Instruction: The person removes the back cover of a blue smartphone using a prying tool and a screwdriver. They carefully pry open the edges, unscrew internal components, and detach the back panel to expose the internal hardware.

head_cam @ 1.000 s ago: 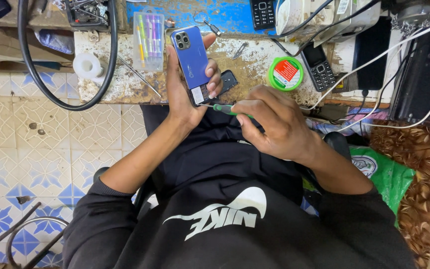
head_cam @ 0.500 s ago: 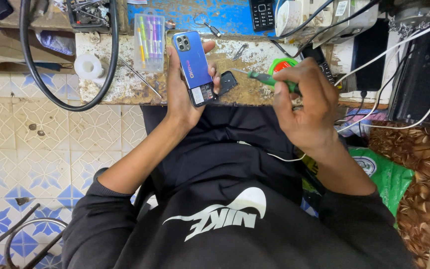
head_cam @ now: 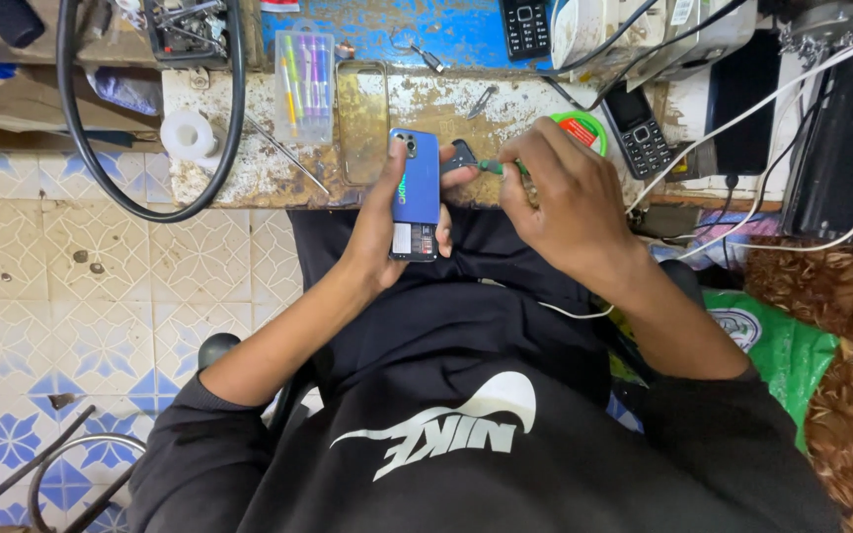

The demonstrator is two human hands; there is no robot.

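My left hand (head_cam: pixel 384 223) grips a blue smartphone (head_cam: pixel 415 192), back side up, held over my lap at the edge of the worn workbench (head_cam: pixel 249 163). My right hand (head_cam: pixel 563 197) is closed on a thin green-handled tool (head_cam: pixel 493 168) whose tip points left toward the phone's right edge. A small black piece (head_cam: pixel 460 155) sits between the tool tip and the phone. Both forearms come out of black sleeves.
On the bench lie a clear case of coloured tools (head_cam: pixel 305 82), a clear phone cover (head_cam: pixel 361 123), a white tape roll (head_cam: pixel 190 133), a green round tin (head_cam: pixel 581 126), two keypad phones (head_cam: pixel 640 128) and a black cable loop (head_cam: pixel 150 109). White wires run at right.
My right hand moved from my lap up to the green tin and then left to the phone. The phone has turned more edge-on in my left hand.
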